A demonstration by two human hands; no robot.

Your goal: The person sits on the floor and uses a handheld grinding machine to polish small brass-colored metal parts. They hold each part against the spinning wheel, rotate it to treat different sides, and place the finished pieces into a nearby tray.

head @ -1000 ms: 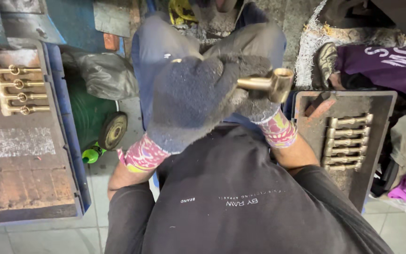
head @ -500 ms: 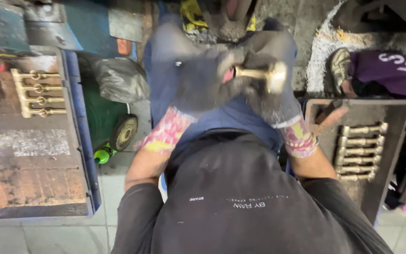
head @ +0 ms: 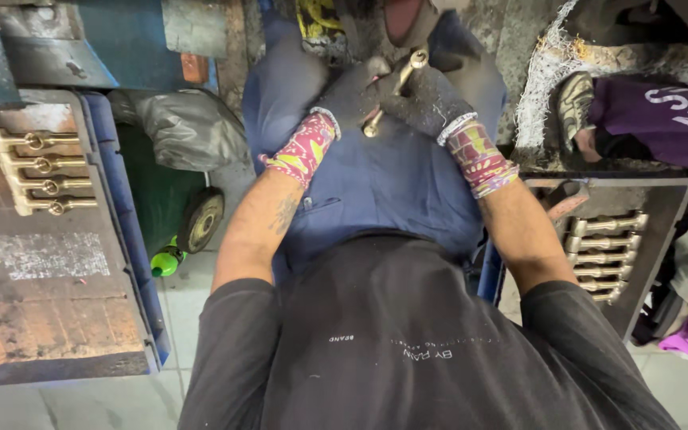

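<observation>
Both my hands wear dark gloves with patterned cuffs and meet over my lap. My left hand point(head: 350, 99) and my right hand point(head: 431, 102) together grip one brass fitting point(head: 396, 86), a slim golden rod with a round end near the top. It is held tilted, above my blue trousers. My forearms are stretched out in front of my black shirt.
A blue tray point(head: 133, 239) at left holds a rusty board with several brass fittings point(head: 37, 171) lined up. A dark tray point(head: 670, 239) at right holds several more brass fittings point(head: 607, 255). A green bottle point(head: 165, 261) and a small wheel point(head: 201, 219) lie on the floor. Purple cloth point(head: 662, 119) lies at right.
My hands have moved away from the camera and down toward my lap, still holding the brass fitting. It now points upward at a tilt instead of lying sideways.
</observation>
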